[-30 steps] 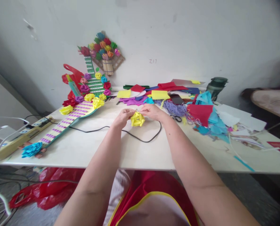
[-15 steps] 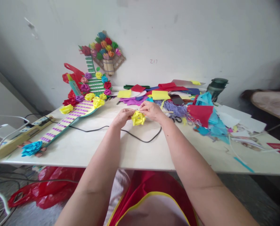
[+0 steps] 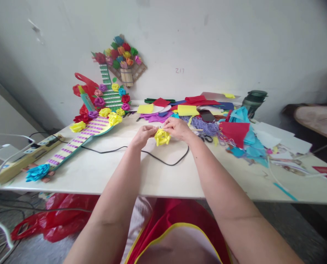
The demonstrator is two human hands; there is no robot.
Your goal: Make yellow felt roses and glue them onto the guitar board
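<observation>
The fingertips of the left hand [image 3: 145,135] and the right hand [image 3: 177,129] are pinched narrowly together on a ruffled, bright yellow flower [image 3: 162,138], held between them above the middle of a white tabletop [image 3: 170,179]. From the flower, a thin black cord [image 3: 171,164] curves past six o'clock; beyond it, white surface runs between the forearms to the straight front edge. At three, black-handled scissors [image 3: 204,137] lie near the right wrist. At nine, well apart, lies a long yellow board with purple stripes [image 3: 81,140].
</observation>
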